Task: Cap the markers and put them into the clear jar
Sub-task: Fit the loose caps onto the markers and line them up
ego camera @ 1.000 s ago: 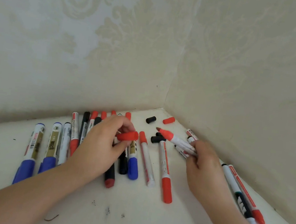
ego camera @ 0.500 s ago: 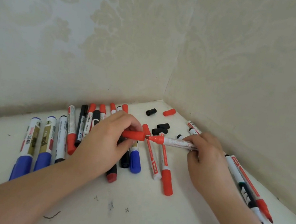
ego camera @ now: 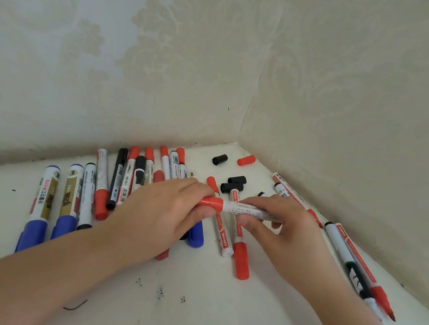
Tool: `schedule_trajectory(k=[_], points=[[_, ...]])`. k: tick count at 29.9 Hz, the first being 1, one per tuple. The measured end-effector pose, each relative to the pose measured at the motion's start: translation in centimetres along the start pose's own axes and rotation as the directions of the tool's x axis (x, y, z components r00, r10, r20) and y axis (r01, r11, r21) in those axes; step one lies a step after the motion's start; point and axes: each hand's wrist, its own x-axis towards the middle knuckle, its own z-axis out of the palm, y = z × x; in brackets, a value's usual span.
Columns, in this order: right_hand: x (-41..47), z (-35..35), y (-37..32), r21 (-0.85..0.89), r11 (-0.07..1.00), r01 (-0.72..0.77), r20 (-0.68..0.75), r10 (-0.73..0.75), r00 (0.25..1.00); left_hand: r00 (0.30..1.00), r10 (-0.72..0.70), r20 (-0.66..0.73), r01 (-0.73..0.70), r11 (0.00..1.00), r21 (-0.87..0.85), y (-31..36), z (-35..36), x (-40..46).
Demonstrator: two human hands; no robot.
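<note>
Red cap (ego camera: 212,203) on marker (ego camera: 245,210), both hands gripping; loose black caps (ego camera: 233,184) behind

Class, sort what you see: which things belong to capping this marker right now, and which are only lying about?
In the job:
left hand
red cap
white marker
right hand

Lying about:
two blue-capped markers
loose black caps
loose red cap
</note>
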Motion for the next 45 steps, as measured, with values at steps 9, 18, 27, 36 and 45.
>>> schedule_trajectory(k=[9, 18, 27, 36, 45], points=[[-0.3, 0.5, -0.7, -0.020, 0.999, 0.045, -0.054, -0.046, 0.997, 1.000, -0.026, 0.007, 0.026, 1.000, -0.005, 0.0, 0.0, -0.4], [-0.5, 0.8, -0.9, -0.143, 0.990, -0.024, -0.006, 0.023, 1.000, 0.985, -0.173, 0.021, 0.175, 0.979, -0.101, 0.6, 0.9, -0.4], [-0.2, -0.2, 0.0, -0.102, 0.976, -0.190, -0.121, 0.178, 0.977, 0.991, -0.064, 0.117, 0.059, 0.997, 0.049, 0.4, 1.1, -0.5], [-0.4, 0.7, -1.3, 0.012, 1.000, -0.022, 0.115, 0.020, 0.993, 0.986, -0.137, 0.091, 0.136, 0.991, 0.017, -0.3, 0.4, 0.3], [-0.1, 0.5, -0.2, -0.161, 0.987, -0.018, -0.006, 0.017, 1.000, 0.957, -0.083, 0.277, 0.082, 0.997, 0.016, -0.3, 0.7, 2.0]])
